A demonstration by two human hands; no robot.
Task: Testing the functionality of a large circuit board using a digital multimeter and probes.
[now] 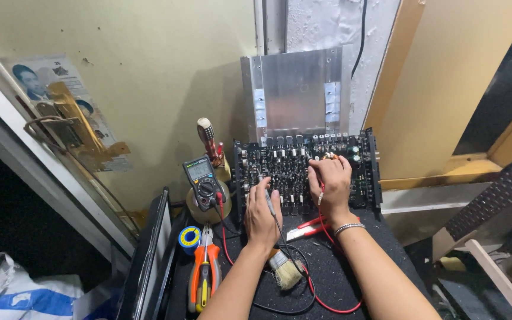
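A circuit board (303, 172) is stood tilted at the back of the black mat (351, 261), just in front of a metal plate (297, 95) leant on the wall. A black probe (266, 195) is pinched in the left hand (262, 219), tip touching the board's left-centre. The red probe (321, 189) is closed on by the right hand (330, 181), pressed to the upper middle. Leads are run back to a multimeter (204, 182) at left. Pliers (204, 272), solder roll (189, 237) & brush (284, 268) are laid nearby.

Board is judged stiff but fragile, fairly light; prob. best gripped by bare edges, not by components or solder side.
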